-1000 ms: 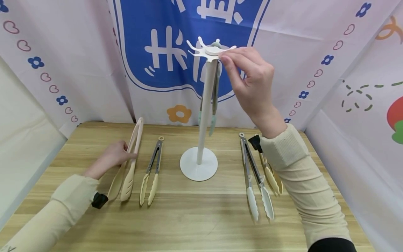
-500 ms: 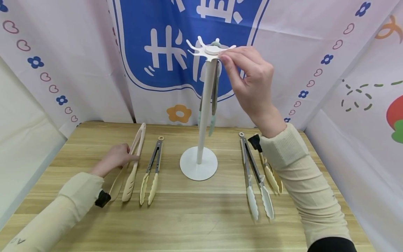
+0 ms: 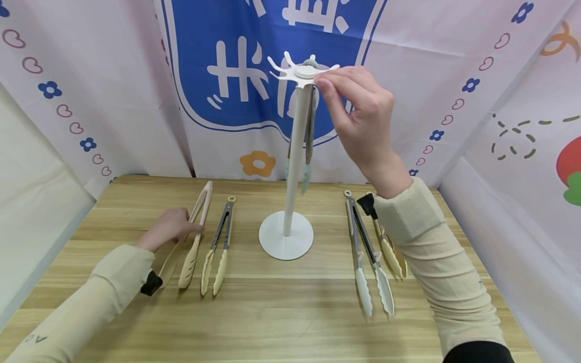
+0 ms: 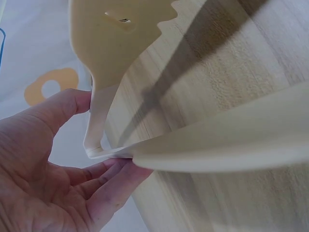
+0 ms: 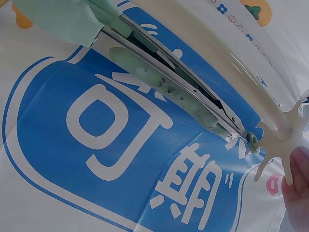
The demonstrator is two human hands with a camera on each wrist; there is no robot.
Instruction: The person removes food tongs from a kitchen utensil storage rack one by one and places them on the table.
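Observation:
My left hand [image 3: 170, 226] holds beige tongs [image 3: 189, 264] with a slotted head at the table's left. In the left wrist view, the thumb is on one arm of the beige tongs [image 4: 101, 111] and the fingers are on the other. Up at the top of a white stand [image 3: 295, 151], my right hand [image 3: 363, 111] pinches one of the hooks with thumb and fingers. Mint-green tongs [image 5: 164, 82] hang by their ring from another hook, partly behind the pole in the head view.
Tongs with pale yellow tips [image 3: 220, 267] lie between the left hand and the stand's round base [image 3: 277, 247]. White-tipped tongs [image 3: 372, 282] and another yellow-tipped pair [image 3: 391, 257], partly hidden by the right sleeve, lie at right. A printed cloth [image 3: 218, 151] hangs behind the table.
My left hand has shifted slightly right with the beige tongs, whose top end has come down and to the right. The right hand keeps its pinch on the stand.

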